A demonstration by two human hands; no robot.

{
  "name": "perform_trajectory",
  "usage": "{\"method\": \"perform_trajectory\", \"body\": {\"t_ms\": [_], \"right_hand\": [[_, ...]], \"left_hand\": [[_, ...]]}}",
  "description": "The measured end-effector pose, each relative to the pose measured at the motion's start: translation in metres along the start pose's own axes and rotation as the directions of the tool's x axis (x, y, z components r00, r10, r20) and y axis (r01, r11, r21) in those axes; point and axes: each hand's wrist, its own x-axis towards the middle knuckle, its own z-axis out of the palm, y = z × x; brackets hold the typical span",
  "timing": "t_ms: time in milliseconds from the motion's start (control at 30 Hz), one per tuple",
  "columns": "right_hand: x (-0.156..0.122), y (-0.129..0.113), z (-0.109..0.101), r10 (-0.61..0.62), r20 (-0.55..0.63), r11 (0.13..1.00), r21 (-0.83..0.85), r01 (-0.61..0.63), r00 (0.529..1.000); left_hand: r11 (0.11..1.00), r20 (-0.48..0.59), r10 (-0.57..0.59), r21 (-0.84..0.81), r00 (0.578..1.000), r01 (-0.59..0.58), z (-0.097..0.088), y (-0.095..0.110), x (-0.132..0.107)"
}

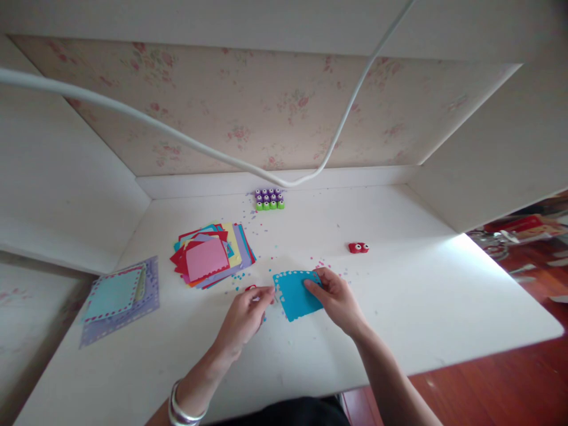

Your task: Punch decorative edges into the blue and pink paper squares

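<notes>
A blue paper card [298, 299] with small holes punched along its top and left edges is held above the white table. My right hand [338, 300] grips its right side, thumb on top. At the card's left edge is my left hand [246, 313], its fingers curled and the thumb and index fingertips close together. Whether those fingertips pinch the card's edge or a tiny scrap is too small to tell. A red craft punch [251, 287] shows just behind my left hand, partly hidden by it.
Left of my hands lies a pile of coloured paper [206, 260], with punched sheets [118, 296] farther left. Several purple and green craft punches [270, 199] stand in rows near the wall. Two red punches [358, 248] sit to the right. A white cable [195, 142] hangs across the front; paper dots are scattered about.
</notes>
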Motion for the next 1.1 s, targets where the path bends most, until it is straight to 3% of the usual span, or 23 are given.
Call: {"method": "perform_trajectory", "body": {"t_ms": [300,433,533,633,733,833,900,967,1100], "right_hand": [[-0.001,0.002,0.000,0.014,0.001,1.000,0.016,-0.014,1.000],[0.001,0.005,-0.001,0.025,0.046,1.000,0.006,-0.026,0.999],[0.004,0.008,-0.006,0.041,0.079,0.990,-0.137,-0.030,0.996],[0.006,0.004,-0.012,-0.092,0.022,0.911,-0.402,0.093,0.996],[0.010,-0.010,-0.015,-0.252,0.179,0.769,-0.560,0.309,0.951],[0.018,-0.024,-0.011,-0.247,0.410,0.723,-0.526,0.449,0.878],[0.026,-0.031,-0.008,-0.222,0.499,0.712,-0.504,0.489,0.837],[0.031,-0.035,-0.004,-0.204,0.535,0.711,-0.495,0.500,0.820],[0.034,-0.036,0.002,-0.187,0.513,0.745,-0.481,0.461,0.838]], "left_hand": [[0.995,0.013,-0.026,-0.093,1.000,0.027,0.004,0.004,0.004],[1.000,-0.006,0.017,-0.013,1.000,-0.017,0.005,0.000,0.007],[0.985,-0.039,0.112,0.134,0.993,-0.106,0.008,-0.005,0.011],[0.936,-0.030,0.260,0.254,0.965,-0.244,0.013,-0.012,0.015],[0.889,0.012,0.357,0.303,0.934,-0.343,0.016,-0.017,0.017],[0.857,0.061,0.405,0.320,0.912,-0.403,0.018,-0.015,0.017],[0.837,0.072,0.426,0.347,0.902,-0.423,0.018,-0.012,0.016],[0.824,0.068,0.430,0.378,0.900,-0.422,0.018,-0.008,0.014],[0.817,0.067,0.410,0.417,0.910,-0.398,0.016,-0.004,0.012]]}}
